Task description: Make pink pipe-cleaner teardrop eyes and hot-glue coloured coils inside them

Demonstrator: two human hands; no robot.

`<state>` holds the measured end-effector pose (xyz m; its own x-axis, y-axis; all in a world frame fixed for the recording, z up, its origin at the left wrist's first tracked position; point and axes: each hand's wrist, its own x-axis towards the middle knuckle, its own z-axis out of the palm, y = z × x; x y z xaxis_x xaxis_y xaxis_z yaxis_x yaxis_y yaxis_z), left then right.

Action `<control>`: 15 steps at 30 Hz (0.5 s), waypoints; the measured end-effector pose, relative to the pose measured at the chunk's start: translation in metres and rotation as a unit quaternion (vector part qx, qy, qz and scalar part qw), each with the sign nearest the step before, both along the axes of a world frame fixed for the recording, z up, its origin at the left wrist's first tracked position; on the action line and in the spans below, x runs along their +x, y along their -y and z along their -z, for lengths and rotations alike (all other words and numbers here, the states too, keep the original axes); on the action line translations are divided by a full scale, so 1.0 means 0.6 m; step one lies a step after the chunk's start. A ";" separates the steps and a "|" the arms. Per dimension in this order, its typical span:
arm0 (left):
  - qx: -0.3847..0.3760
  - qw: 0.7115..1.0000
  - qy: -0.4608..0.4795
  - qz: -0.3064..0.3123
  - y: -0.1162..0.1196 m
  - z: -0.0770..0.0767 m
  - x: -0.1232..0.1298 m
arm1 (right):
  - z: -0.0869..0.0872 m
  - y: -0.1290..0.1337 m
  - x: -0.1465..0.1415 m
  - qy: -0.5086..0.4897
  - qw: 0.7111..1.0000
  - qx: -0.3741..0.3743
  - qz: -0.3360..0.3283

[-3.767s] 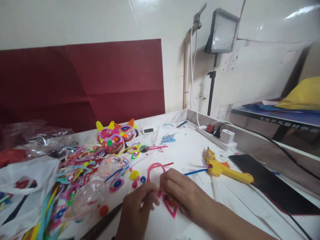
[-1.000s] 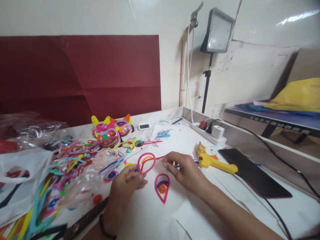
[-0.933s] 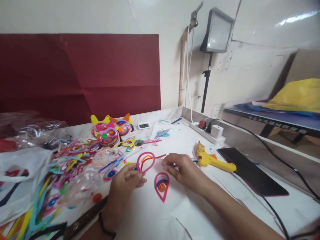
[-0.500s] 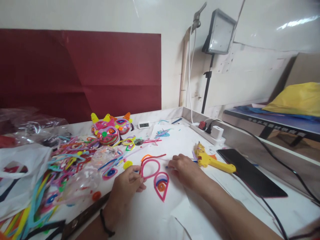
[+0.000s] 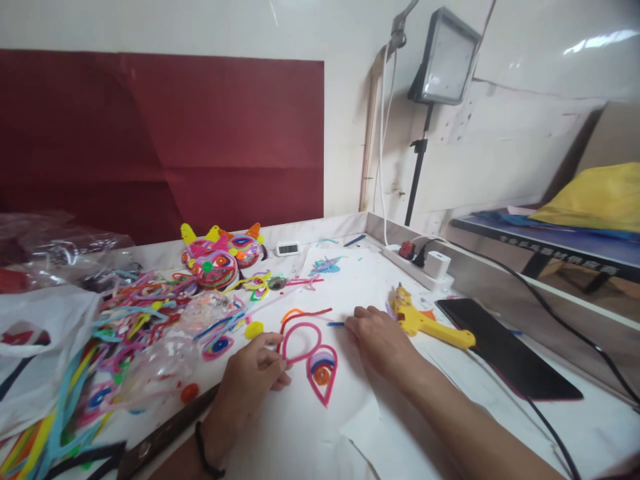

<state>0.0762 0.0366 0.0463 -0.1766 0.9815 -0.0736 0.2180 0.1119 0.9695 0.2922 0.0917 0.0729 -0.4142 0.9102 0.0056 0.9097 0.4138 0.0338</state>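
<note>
My left hand (image 5: 257, 367) pinches the end of a pink pipe cleaner bent into a rounded loop (image 5: 303, 325). Beside that loop, on the white paper, lies a teardrop eye shape (image 5: 323, 375) with a pink outline, purple and blue bands and an orange coil. A dark red pipe cleaner (image 5: 310, 314) curves behind the loop, one end near my left fingers. My right hand (image 5: 375, 337) is low over the paper, its fingers curled on a blue pipe cleaner (image 5: 336, 324) whose end sticks out to the left; the fingertips are partly hidden.
A yellow glue gun (image 5: 430, 325) and a black phone (image 5: 505, 347) lie to the right, before a white power strip (image 5: 425, 270). Loose pipe cleaners (image 5: 145, 313) heap up on the left near colourful animal-face pieces (image 5: 220, 260). A dark-handled tool (image 5: 170, 430) lies by my left wrist.
My right hand has shifted slightly right, and more of the blue pipe cleaner shows left of its fingers. My left hand keeps its pinch on the pink loop. The view has moved a little.
</note>
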 end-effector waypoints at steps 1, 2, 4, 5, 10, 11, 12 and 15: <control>0.002 1.000 0.002 -0.001 -0.001 0.002 -0.001 | 0.000 0.000 0.001 -0.004 1.000 0.002 0.003; 0.003 1.000 0.004 -0.001 -0.002 0.004 -0.002 | 0.000 -0.001 0.001 -0.011 1.000 0.005 0.006; 0.004 1.000 0.009 -0.003 -0.003 0.006 -0.003 | -0.002 -0.002 0.001 -0.031 0.999 0.015 0.012; 0.005 1.000 0.013 -0.005 -0.003 0.006 -0.003 | -0.003 -0.004 0.001 -0.045 0.999 0.021 0.014; 0.014 0.999 0.044 -0.024 -0.001 -0.004 0.002 | -0.013 -0.005 0.002 -0.139 0.989 0.055 0.013; 0.012 0.998 0.054 -0.028 -0.001 -0.006 0.002 | -0.017 -0.002 0.004 -0.159 0.985 0.059 0.009; 0.008 0.997 0.065 -0.033 -0.001 -0.008 0.003 | -0.021 0.002 0.007 -0.178 0.982 0.063 0.003; -0.012 0.992 0.115 -0.046 -0.003 -0.011 0.001 | -0.042 0.021 0.028 -0.219 0.973 0.078 -0.006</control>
